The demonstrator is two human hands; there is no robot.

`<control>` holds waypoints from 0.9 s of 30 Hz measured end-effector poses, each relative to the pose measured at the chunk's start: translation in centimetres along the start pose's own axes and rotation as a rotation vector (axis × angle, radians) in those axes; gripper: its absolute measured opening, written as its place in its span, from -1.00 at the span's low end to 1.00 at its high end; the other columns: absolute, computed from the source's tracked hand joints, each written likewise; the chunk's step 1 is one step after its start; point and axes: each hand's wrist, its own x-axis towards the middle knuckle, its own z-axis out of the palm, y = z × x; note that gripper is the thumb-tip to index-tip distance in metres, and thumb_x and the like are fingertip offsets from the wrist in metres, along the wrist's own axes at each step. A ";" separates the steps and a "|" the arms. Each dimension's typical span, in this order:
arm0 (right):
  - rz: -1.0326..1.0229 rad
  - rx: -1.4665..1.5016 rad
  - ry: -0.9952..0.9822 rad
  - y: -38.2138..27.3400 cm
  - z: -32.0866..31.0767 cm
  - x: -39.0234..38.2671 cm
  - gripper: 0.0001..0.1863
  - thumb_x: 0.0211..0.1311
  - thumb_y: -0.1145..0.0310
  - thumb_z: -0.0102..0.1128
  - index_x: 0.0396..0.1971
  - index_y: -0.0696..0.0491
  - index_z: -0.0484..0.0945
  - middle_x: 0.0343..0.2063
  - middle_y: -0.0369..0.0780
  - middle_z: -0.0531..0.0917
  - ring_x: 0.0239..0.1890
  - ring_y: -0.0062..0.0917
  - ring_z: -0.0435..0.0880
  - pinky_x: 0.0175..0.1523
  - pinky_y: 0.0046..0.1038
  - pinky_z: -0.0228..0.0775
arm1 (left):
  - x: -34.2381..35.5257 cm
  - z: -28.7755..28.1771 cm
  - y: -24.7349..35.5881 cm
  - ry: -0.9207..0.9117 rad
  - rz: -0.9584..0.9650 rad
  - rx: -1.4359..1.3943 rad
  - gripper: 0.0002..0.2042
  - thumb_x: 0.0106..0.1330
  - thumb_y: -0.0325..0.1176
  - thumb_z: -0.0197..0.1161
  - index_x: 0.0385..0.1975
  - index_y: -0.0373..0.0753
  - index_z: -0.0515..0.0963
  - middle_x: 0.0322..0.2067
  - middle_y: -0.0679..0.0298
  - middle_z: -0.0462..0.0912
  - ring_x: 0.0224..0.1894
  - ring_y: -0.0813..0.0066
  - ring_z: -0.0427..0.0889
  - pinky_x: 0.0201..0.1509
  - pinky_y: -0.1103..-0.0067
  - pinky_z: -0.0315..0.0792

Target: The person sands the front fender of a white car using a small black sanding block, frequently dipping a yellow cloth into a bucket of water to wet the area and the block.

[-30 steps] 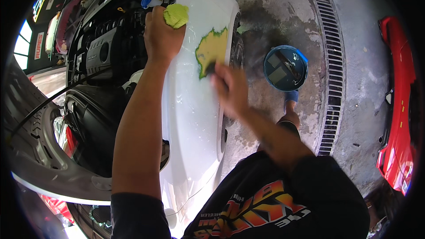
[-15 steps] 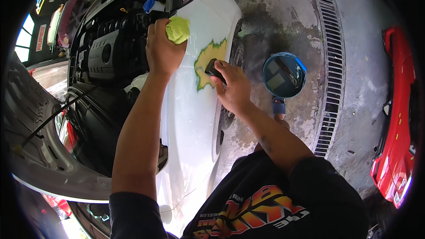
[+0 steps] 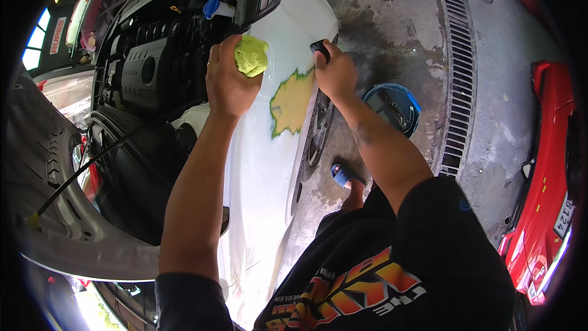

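My left hand [image 3: 229, 83] grips a bunched yellow-green microfiber cloth [image 3: 252, 56] above the inner edge of a white car fender [image 3: 257, 165]. A small black block [image 3: 319, 51], apparently a sanding block, is held in my right hand [image 3: 337, 75] near the fender's outer edge, above the wheel arch. Between my hands, nearer to me than the block, a bare tan patch [image 3: 291, 104] with a jagged green border shows in the white paint. The wet fender has droplets on it. My fingers hide part of the block.
The open engine bay [image 3: 144, 64] lies left, with the raised hood [image 3: 79, 227] and its prop rod. A blue bucket [image 3: 392, 87] holding several items stands right of my forearm. My sandaled foot [image 3: 340, 175], a floor drain grate [image 3: 456, 86] and a red bumper [image 3: 539, 190] also show.
My right hand has moved the black block off the tan patch, away from me toward the fender's outer edge. The left hand still holds the cloth. My foot has shifted and the view has moved slightly.
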 end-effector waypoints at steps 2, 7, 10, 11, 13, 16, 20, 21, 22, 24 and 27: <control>-0.091 0.072 -0.009 -0.3 0.8 -3.8 -0.63 0.45 0.19 0.43 0.12 0.06 0.79 -0.01 -0.04 0.85 0.10 -0.10 0.81 0.16 -0.13 0.66 | 0.1 -0.4 -0.4 -0.014 -0.027 0.006 -0.35 0.10 -0.48 0.65 0.23 -0.20 0.52 0.03 0.03 0.65 0.04 -0.10 0.71 0.10 0.19 0.66; -0.252 0.008 0.154 0.4 1.7 -0.8 -0.59 0.45 0.21 0.41 0.20 0.05 0.76 0.01 -0.02 0.84 0.04 -0.05 0.82 0.15 -0.13 0.65 | 0.2 -0.6 0.0 -0.001 -0.004 -0.028 -0.41 0.11 -0.49 0.62 0.18 -0.21 0.55 -0.02 0.04 0.65 0.02 -0.09 0.71 0.07 0.20 0.66; -0.129 0.086 0.100 -0.7 0.9 3.6 -0.57 0.47 0.21 0.38 0.20 0.13 0.73 -0.17 0.08 0.84 -0.18 0.00 0.87 0.03 -0.15 0.69 | 0.4 0.1 0.0 -0.018 -0.009 -0.026 -0.38 0.11 -0.52 0.65 0.21 -0.22 0.53 0.03 0.04 0.65 0.05 -0.10 0.71 0.12 0.19 0.64; -0.099 0.058 -0.026 -1.2 1.2 0.2 -0.57 0.47 0.18 0.39 0.19 0.10 0.75 -0.09 0.04 0.85 -0.08 -0.03 0.85 0.05 -0.15 0.69 | 0.1 -0.1 -0.2 -0.022 -0.008 -0.014 -0.39 0.11 -0.51 0.64 0.20 -0.22 0.53 0.02 0.04 0.65 0.05 -0.11 0.71 0.12 0.19 0.64; -0.357 0.077 0.025 -2.1 1.5 -7.4 -0.60 0.44 0.21 0.41 0.20 0.02 0.75 -0.03 -0.09 0.84 -0.02 -0.10 0.79 0.07 -0.16 0.66 | -0.6 -1.0 -0.4 -0.014 -0.020 0.018 -0.41 0.11 -0.50 0.64 0.18 -0.22 0.55 0.00 0.04 0.65 0.04 -0.11 0.71 0.11 0.20 0.64; -0.503 0.057 0.061 -3.0 1.9 -4.8 -0.59 0.39 0.26 0.45 0.21 -0.05 0.73 -0.05 -0.15 0.83 -0.04 -0.13 0.76 0.07 -0.14 0.65 | -0.5 -1.5 -0.5 0.008 0.015 0.040 -0.46 0.07 -0.49 0.61 0.09 -0.24 0.57 -0.05 0.01 0.66 -0.02 -0.11 0.71 0.05 0.18 0.65; 0.015 0.072 -0.025 -4.6 0.6 8.3 -0.59 0.47 0.14 0.44 0.16 0.05 0.75 -0.09 -0.01 0.87 -0.04 -0.11 0.87 0.06 -0.20 0.69 | 0.0 -0.1 0.1 0.023 0.042 0.048 -0.50 0.08 -0.46 0.60 0.06 -0.20 0.60 -0.07 0.01 0.66 -0.02 -0.15 0.70 0.07 0.15 0.63; -0.026 0.336 -0.007 -2.5 -0.1 9.9 -0.55 0.49 0.13 0.43 0.20 0.10 0.71 -0.06 -0.06 0.87 -0.04 -0.23 0.86 0.07 -0.28 0.68 | 0.6 0.8 0.2 0.004 0.027 0.044 -0.48 0.10 -0.42 0.59 0.10 -0.13 0.61 -0.04 0.04 0.66 0.01 -0.13 0.70 0.11 0.14 0.63; -0.083 0.605 -0.036 -2.9 -0.8 9.7 -0.51 0.51 0.12 0.43 0.24 0.14 0.67 -0.03 -0.11 0.86 -0.05 -0.34 0.85 0.08 -0.35 0.67 | 0.2 0.3 0.0 -0.005 0.017 0.091 -0.47 0.10 -0.41 0.59 0.13 -0.10 0.62 -0.03 0.05 0.66 0.02 -0.13 0.69 0.12 0.14 0.63; 0.286 1.022 -0.229 -3.3 -4.4 5.7 -0.45 0.58 0.15 0.38 0.34 0.20 0.55 0.04 -0.20 0.81 -0.04 -0.54 0.76 0.07 -0.47 0.63 | -0.8 -0.5 -0.6 -0.020 -0.013 0.173 -0.43 0.11 -0.38 0.59 0.20 -0.03 0.62 0.00 0.07 0.65 0.05 -0.11 0.69 0.14 0.14 0.63; 0.308 1.497 -0.549 0.6 -9.7 3.8 -0.39 0.68 0.04 0.19 0.45 0.16 0.40 0.09 -0.04 0.78 -0.06 -0.37 0.78 -0.02 -0.28 0.66 | -0.6 -0.6 0.2 -0.051 0.000 0.265 -0.36 0.14 -0.36 0.57 0.31 0.09 0.61 0.04 0.13 0.65 0.11 -0.07 0.66 0.16 0.17 0.64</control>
